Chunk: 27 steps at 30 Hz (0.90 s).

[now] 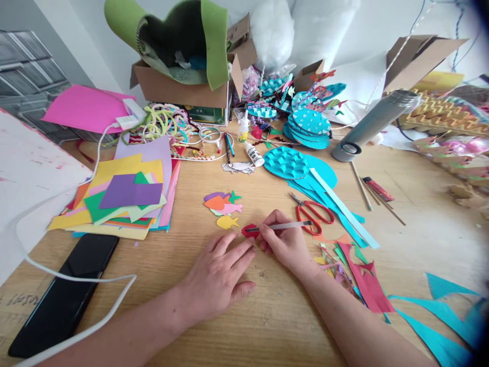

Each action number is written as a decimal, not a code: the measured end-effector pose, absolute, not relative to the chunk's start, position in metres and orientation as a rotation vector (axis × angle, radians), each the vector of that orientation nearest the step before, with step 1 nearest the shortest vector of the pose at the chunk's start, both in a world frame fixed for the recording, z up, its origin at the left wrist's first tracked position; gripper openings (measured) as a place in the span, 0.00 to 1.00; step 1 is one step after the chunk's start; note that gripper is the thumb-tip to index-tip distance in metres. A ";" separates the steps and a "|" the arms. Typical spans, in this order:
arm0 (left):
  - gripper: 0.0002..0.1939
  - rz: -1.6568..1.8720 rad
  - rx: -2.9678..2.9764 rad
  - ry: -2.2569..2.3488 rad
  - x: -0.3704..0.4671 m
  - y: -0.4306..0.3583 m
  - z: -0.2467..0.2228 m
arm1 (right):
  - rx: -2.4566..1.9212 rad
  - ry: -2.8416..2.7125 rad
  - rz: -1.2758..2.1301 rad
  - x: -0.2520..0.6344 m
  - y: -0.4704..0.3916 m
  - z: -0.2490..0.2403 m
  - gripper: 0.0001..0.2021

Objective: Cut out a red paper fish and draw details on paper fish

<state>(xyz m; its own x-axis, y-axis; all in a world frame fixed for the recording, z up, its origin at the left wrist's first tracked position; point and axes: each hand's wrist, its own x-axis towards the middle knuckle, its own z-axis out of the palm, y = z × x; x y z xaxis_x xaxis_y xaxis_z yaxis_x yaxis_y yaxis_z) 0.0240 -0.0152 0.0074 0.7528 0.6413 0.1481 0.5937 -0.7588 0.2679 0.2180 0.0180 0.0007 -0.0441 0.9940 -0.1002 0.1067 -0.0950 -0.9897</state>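
A pen (284, 225) is gripped in my right hand (282, 239), its tip on a small red paper fish (250, 231) lying on the table. My left hand (219, 272) rests flat on the wood with its fingers spread, fingertips at the lower edge of the red fish. Just beyond lies a yellow paper fish (227, 221). Above it, an orange paper fish (217, 202) overlaps purple, pink and green cut-outs. Red-handled scissors (313, 214) lie to the right of my right hand, blades partly apart.
Coloured paper sheets (130, 192) are stacked at left, beside a black phone (64, 295) and a white cable (122, 278). Blue scalloped discs (286, 163), glue bottles (254, 154) and a metal flask (376, 125) stand farther back. Red paper scraps (369, 280) lie at right.
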 end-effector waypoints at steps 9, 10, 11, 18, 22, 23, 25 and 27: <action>0.28 0.263 2.769 0.901 0.025 -0.012 0.009 | -1.316 -1.291 1.257 0.218 0.018 0.001 0.12; 0.28 0.251 2.767 0.901 0.025 -0.012 0.009 | -1.321 -1.286 1.256 0.218 0.018 0.001 0.12; 0.28 0.239 2.768 0.900 0.025 -0.013 0.009 | -1.325 -1.276 1.255 0.218 0.018 0.001 0.12; 0.27 0.262 2.788 0.905 0.025 -0.013 0.007 | -1.337 -1.267 1.249 0.218 0.019 0.002 0.11; 0.27 0.256 2.784 0.897 0.025 -0.012 0.007 | -1.352 -1.278 1.234 0.218 0.019 0.002 0.12; 0.27 0.262 2.780 0.897 0.025 -0.012 0.007 | -1.356 -1.280 1.232 0.217 0.019 0.003 0.13; 0.27 0.290 2.769 0.914 0.025 -0.012 0.008 | -1.360 -1.278 1.231 0.217 0.019 0.004 0.13; 0.27 0.323 2.758 0.947 0.025 -0.013 0.009 | -1.362 -1.272 1.237 0.216 0.019 0.004 0.13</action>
